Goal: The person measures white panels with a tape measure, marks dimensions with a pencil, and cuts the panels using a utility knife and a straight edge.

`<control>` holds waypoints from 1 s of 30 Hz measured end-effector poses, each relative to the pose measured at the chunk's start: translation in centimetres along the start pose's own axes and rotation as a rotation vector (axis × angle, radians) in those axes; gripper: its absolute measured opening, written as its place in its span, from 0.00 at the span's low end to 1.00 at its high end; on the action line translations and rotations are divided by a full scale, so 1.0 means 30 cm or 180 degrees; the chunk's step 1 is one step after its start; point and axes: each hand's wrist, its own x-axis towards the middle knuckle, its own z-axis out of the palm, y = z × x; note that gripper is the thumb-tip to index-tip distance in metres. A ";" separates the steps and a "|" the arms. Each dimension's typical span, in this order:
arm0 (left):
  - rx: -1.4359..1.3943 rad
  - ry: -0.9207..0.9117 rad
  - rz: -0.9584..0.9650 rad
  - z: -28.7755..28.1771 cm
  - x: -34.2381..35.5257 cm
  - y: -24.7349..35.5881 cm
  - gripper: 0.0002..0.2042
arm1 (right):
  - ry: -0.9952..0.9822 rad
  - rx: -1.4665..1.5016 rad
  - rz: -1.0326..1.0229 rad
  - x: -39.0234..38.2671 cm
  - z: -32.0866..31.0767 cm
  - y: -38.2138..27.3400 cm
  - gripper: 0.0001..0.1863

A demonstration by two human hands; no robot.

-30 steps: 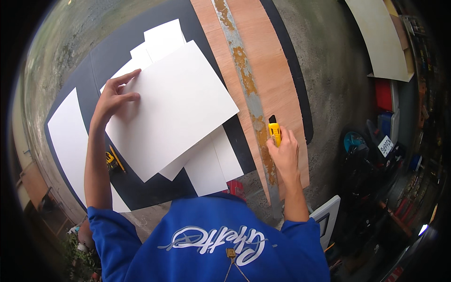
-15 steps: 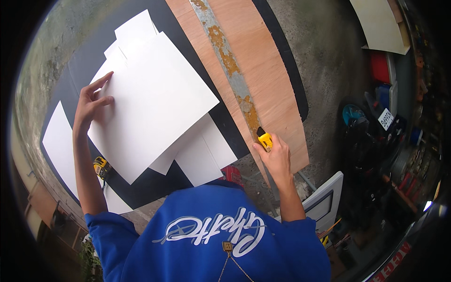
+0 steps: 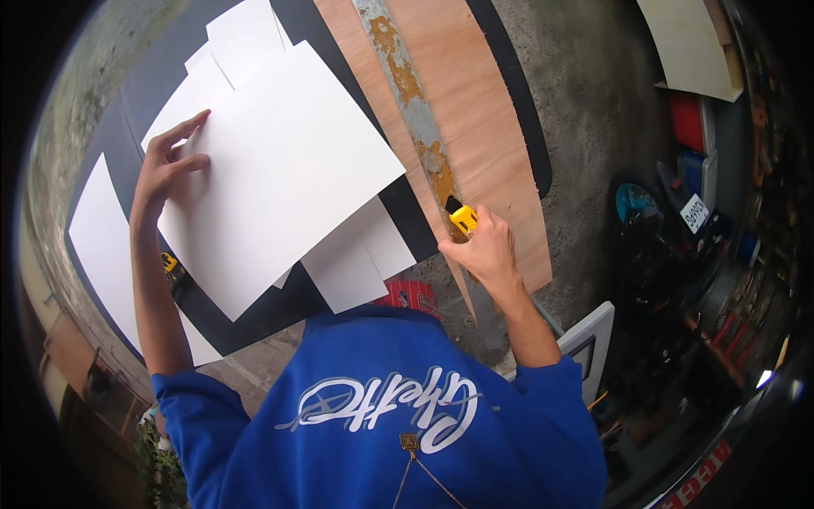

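- L hand [image 3: 161, 174] at L edge of white sheet [image 3: 280, 187], 11 o'clock; can't tell if grip's pinching. Best use light pressure, to avoid creases.
- R hand [image 3: 492, 246] wrapped round yellow cutter [image 3: 464, 220], 1 o'clock, over metal strip [image 3: 415, 114]; nose best kept off paper.
- Edges: sheet's 3 o'clock corner approx. meets plywood [image 3: 487, 136].
- Room: plywood R of strip; tabletop [image 3: 263, 318] gap at 12 looks tight.

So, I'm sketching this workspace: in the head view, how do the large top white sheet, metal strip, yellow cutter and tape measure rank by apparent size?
1. Large top white sheet
2. Metal strip
Unranked: yellow cutter and tape measure; both look small and are partly hidden.
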 end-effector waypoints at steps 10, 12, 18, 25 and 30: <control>-0.0095 -0.0180 -0.0088 0.076 -0.036 0.022 0.32 | 0.0315 -0.0014 -0.0666 -0.034 0.002 -0.016 0.23; -0.0091 -0.0108 -0.0047 0.085 -0.040 0.023 0.32 | 0.0556 -0.0137 -0.0693 -0.060 0.004 -0.020 0.26; -0.0023 -0.0088 -0.0072 0.058 -0.059 -0.018 0.31 | 0.0636 -0.0369 -0.0578 -0.113 0.029 0.002 0.31; 0.0083 -0.0032 0.0135 0.076 -0.044 0.000 0.32 | 0.0618 -0.0313 -0.0357 -0.072 0.039 -0.011 0.37; 0.0232 -0.0092 0.0032 0.094 -0.019 0.034 0.31 | 0.0685 -0.0230 -0.0479 -0.064 0.031 -0.006 0.36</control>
